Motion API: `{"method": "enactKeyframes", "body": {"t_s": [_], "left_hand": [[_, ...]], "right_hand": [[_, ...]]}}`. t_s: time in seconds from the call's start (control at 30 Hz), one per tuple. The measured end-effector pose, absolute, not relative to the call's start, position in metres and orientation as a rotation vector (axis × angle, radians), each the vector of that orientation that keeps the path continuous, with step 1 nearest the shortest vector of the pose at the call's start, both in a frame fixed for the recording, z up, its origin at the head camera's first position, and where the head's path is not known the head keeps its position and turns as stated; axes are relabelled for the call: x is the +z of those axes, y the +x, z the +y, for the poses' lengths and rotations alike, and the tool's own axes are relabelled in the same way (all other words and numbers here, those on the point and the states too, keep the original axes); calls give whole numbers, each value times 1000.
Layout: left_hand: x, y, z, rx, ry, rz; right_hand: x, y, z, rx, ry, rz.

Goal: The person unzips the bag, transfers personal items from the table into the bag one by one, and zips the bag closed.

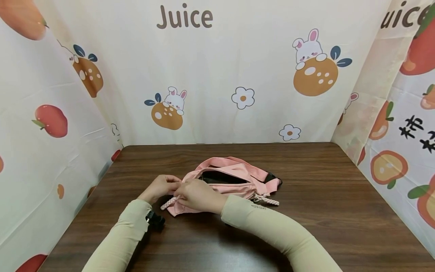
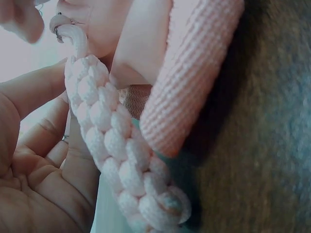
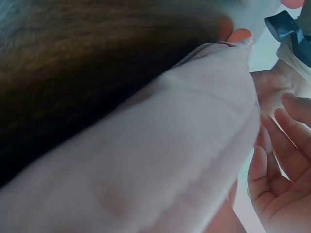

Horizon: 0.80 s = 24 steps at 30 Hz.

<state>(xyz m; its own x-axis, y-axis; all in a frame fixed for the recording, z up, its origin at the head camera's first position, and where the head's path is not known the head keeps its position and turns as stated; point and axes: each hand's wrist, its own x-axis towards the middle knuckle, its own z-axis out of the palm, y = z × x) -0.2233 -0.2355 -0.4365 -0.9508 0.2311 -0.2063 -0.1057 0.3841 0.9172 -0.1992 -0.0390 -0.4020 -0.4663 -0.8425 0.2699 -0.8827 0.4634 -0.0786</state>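
A pink waist bag (image 1: 238, 189) lies on the table with its zipped mouth gaping, showing a dark lining (image 1: 222, 177). At the bag's left end, my left hand (image 1: 163, 187) pinches the fabric edge. Close beside it, my right hand (image 1: 199, 195) reaches across the front and grips the same end; its fingertips are partly hidden. A braided pull cord (image 2: 116, 141) hangs beside the left palm in the left wrist view. In the right wrist view, pale pink fabric (image 3: 160, 141) stretches along the right hand, with a zipper edge (image 3: 194, 53) near the top.
Another braided pull (image 1: 268, 200) lies at the bag's right end, near a black buckle (image 1: 270, 177). The pink strap (image 1: 217, 161) loops behind the bag. All this sits on a dark wood table (image 1: 323, 196), with printed curtains (image 1: 210, 68) at its back and sides.
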Motion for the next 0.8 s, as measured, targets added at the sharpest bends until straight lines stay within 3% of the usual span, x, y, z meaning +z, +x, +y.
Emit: {"method": "enactKeyframes", "body": {"t_s": [0.8], "left_hand": [[-440, -225, -238, 1611, 119, 2336]], "right_hand": [[-420, -199, -54, 94, 1421, -2414]]}}
